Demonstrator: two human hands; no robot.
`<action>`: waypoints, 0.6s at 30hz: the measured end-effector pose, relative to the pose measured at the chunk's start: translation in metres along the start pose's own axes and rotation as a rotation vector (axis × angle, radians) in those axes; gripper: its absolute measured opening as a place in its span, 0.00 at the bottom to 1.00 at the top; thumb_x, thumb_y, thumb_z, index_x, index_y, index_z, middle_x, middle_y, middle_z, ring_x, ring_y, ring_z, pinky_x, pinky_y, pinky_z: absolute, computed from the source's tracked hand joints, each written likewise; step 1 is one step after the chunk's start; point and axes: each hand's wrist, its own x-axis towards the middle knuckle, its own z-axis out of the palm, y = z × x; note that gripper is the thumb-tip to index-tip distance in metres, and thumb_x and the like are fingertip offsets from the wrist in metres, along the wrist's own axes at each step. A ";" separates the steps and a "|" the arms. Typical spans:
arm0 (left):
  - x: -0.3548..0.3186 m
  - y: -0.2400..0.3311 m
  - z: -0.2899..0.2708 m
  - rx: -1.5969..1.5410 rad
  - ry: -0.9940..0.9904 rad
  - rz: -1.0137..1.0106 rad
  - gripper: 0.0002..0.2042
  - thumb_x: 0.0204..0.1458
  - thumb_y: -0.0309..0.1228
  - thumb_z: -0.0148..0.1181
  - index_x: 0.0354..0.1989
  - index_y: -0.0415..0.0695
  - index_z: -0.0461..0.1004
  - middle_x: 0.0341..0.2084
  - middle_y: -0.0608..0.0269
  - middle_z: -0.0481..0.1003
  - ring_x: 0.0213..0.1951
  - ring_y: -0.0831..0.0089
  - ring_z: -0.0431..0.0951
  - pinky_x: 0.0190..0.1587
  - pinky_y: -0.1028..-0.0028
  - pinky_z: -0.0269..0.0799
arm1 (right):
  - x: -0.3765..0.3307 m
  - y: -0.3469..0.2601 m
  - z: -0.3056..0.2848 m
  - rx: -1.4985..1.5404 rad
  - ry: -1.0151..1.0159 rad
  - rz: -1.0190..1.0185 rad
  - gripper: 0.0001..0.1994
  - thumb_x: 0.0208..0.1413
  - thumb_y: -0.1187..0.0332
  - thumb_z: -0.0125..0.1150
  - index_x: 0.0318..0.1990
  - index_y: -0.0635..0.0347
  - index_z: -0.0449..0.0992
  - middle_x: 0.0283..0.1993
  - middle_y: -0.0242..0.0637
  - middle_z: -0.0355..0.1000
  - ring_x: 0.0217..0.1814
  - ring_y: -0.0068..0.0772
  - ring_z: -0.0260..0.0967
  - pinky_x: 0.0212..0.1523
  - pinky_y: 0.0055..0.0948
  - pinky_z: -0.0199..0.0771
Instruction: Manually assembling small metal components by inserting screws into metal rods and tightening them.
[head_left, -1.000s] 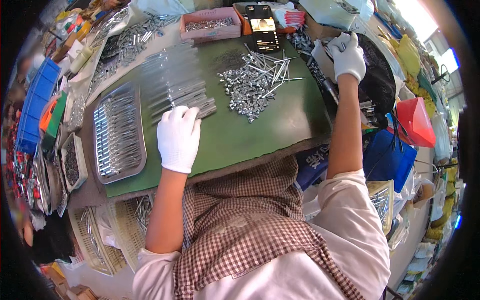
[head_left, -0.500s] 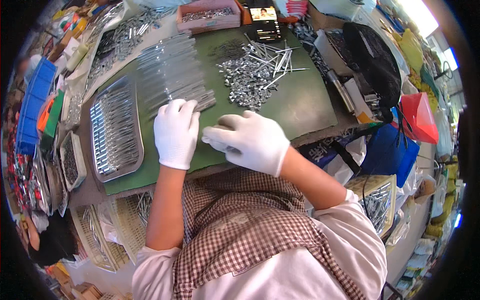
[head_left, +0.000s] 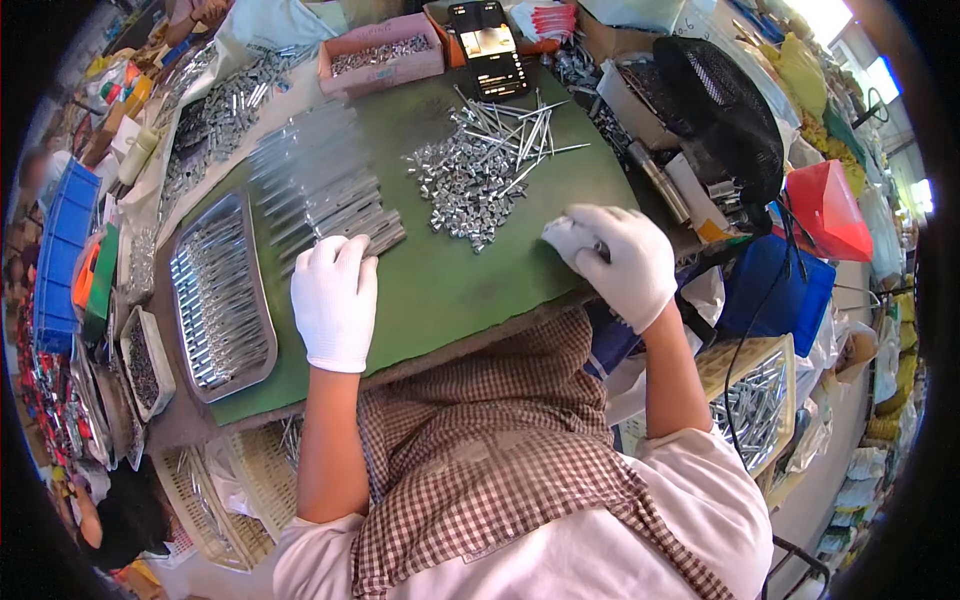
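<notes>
Head view, workstation with green mat on the desk [head_left: 440, 290]. Left hand [head_left: 335, 300], in a white glove, lies flat with fingers spread and together on nothing; its fingertips touch the near end of a row of metal rods [head_left: 320, 195] laid side by side toward the far left corner. Right hand [head_left: 625, 265], also gloved, sits at the right edge of the desk, curled loosely; whether it clamps anything I cannot tell, as the fingers hide the palm.

Rods: thin, bright, silver, uniform in length, packed parallel. Judged stiff and light singly, smooth and likely to roll or slip under a cotton glove; best taken near the middle between thumb and fingers, or pushed as a group from the end.

A loose heap of small metal pieces and long pins [head_left: 485, 165] lies at the centre, toward the far edge. Judged sharp-ended and prone to scatter.

A metal tray [head_left: 220, 295] holding more rods sits along the left edge. A pink box [head_left: 380, 55] of small parts stands at the far edge.
</notes>
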 end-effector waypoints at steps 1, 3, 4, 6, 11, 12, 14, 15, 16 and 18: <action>0.001 0.001 0.000 -0.001 0.006 0.002 0.11 0.50 0.28 0.68 0.43 0.46 0.81 0.38 0.60 0.77 0.42 0.55 0.76 0.46 0.59 0.74 | 0.008 -0.004 -0.002 0.010 0.011 0.059 0.13 0.50 0.65 0.67 0.44 0.53 0.80 0.38 0.40 0.81 0.39 0.50 0.77 0.43 0.43 0.76; 0.001 0.003 -0.001 -0.023 -0.055 -0.057 0.11 0.51 0.29 0.66 0.43 0.46 0.82 0.40 0.59 0.77 0.44 0.56 0.75 0.50 0.60 0.72 | 0.024 -0.002 0.003 0.019 0.027 0.115 0.12 0.51 0.64 0.67 0.43 0.54 0.80 0.37 0.41 0.80 0.38 0.50 0.76 0.42 0.43 0.76; 0.001 0.003 -0.002 -0.022 -0.051 -0.055 0.11 0.51 0.29 0.66 0.43 0.46 0.82 0.40 0.59 0.77 0.44 0.56 0.75 0.50 0.60 0.72 | 0.031 0.006 0.013 0.007 -0.003 0.112 0.12 0.52 0.63 0.67 0.42 0.54 0.79 0.36 0.41 0.80 0.38 0.51 0.76 0.42 0.44 0.76; 0.002 0.003 -0.001 0.005 -0.059 -0.029 0.11 0.51 0.29 0.67 0.43 0.46 0.81 0.39 0.59 0.77 0.44 0.56 0.75 0.50 0.60 0.72 | 0.034 0.011 0.017 -0.004 -0.031 0.109 0.11 0.53 0.61 0.67 0.41 0.54 0.78 0.34 0.41 0.80 0.38 0.51 0.76 0.41 0.44 0.76; 0.001 0.002 -0.003 -0.012 -0.063 -0.028 0.12 0.50 0.30 0.67 0.44 0.46 0.81 0.39 0.59 0.77 0.44 0.55 0.75 0.49 0.59 0.72 | 0.018 0.018 0.000 -0.035 -0.162 0.135 0.15 0.48 0.65 0.64 0.45 0.57 0.79 0.35 0.47 0.77 0.39 0.53 0.76 0.41 0.43 0.76; 0.001 0.001 -0.003 -0.004 -0.060 -0.031 0.12 0.50 0.30 0.67 0.44 0.46 0.81 0.39 0.58 0.77 0.44 0.55 0.75 0.49 0.59 0.72 | 0.010 0.019 -0.008 -0.033 -0.162 0.132 0.15 0.48 0.65 0.64 0.45 0.57 0.79 0.35 0.47 0.77 0.39 0.53 0.76 0.41 0.43 0.76; 0.001 0.004 -0.004 -0.010 -0.076 -0.048 0.13 0.50 0.31 0.68 0.44 0.46 0.81 0.39 0.58 0.77 0.43 0.55 0.75 0.49 0.59 0.72 | -0.007 0.020 -0.031 0.011 -0.245 0.275 0.15 0.48 0.66 0.63 0.44 0.57 0.79 0.33 0.47 0.77 0.37 0.53 0.77 0.39 0.41 0.77; 0.000 0.004 -0.004 -0.013 -0.091 -0.066 0.13 0.49 0.31 0.68 0.45 0.46 0.81 0.39 0.58 0.77 0.43 0.55 0.75 0.49 0.59 0.72 | -0.010 0.018 -0.044 -0.009 -0.295 0.372 0.13 0.49 0.64 0.63 0.42 0.56 0.78 0.32 0.47 0.77 0.37 0.53 0.77 0.38 0.42 0.77; 0.000 0.004 -0.005 -0.015 -0.091 -0.062 0.13 0.49 0.31 0.68 0.45 0.46 0.81 0.39 0.58 0.77 0.43 0.55 0.75 0.49 0.59 0.72 | -0.015 0.017 -0.057 -0.030 -0.340 0.473 0.12 0.50 0.62 0.63 0.40 0.56 0.78 0.31 0.47 0.77 0.37 0.53 0.78 0.38 0.44 0.76; 0.000 0.005 -0.005 -0.023 -0.100 -0.074 0.14 0.48 0.31 0.69 0.44 0.46 0.81 0.39 0.59 0.77 0.43 0.55 0.75 0.49 0.59 0.72 | -0.022 0.035 -0.069 -0.136 -0.328 0.456 0.16 0.49 0.63 0.63 0.46 0.54 0.79 0.33 0.48 0.77 0.38 0.50 0.80 0.40 0.38 0.78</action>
